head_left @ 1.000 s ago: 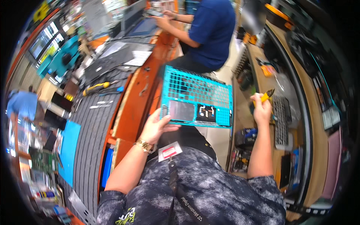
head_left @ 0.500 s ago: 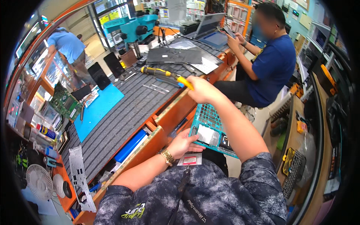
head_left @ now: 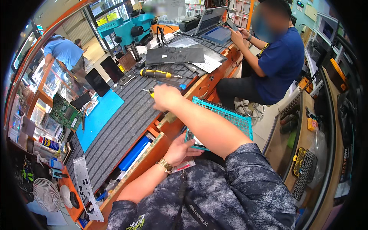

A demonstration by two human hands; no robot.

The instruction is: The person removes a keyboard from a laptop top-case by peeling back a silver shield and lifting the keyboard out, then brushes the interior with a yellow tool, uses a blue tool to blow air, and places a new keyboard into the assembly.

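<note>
My left hand (head_left: pixel 181 151) grips the near left edge of a teal laptop keyboard frame (head_left: pixel 238 118), thumb on top and fingers beneath. The frame has a grid of key openings and is held tilted above my lap; my right forearm covers its middle. Out over the bench edge, my right hand (head_left: pixel 167 98) is closed around a yellow tool (head_left: pixel 152 93). Only a small part of that tool shows, so its kind is unclear. A thin metal tip is visible beside it. Farther off on the ribbed mat lies a yellow-and-black screwdriver (head_left: pixel 155 73).
An open drawer (head_left: pixel 147 161) juts from the bench before me. On the grey mat (head_left: pixel 115 132) are a blue sheet (head_left: pixel 96 122), a green circuit board (head_left: pixel 67 111), phone screens and a dark flat panel (head_left: pixel 174 56). A seated person (head_left: pixel 276 65) holds a phone at right.
My right hand has moved left and nearer over the bench edge with the yellow tool. The teal frame has turned, its grid end swinging right, and more of it lies behind my forearm.
</note>
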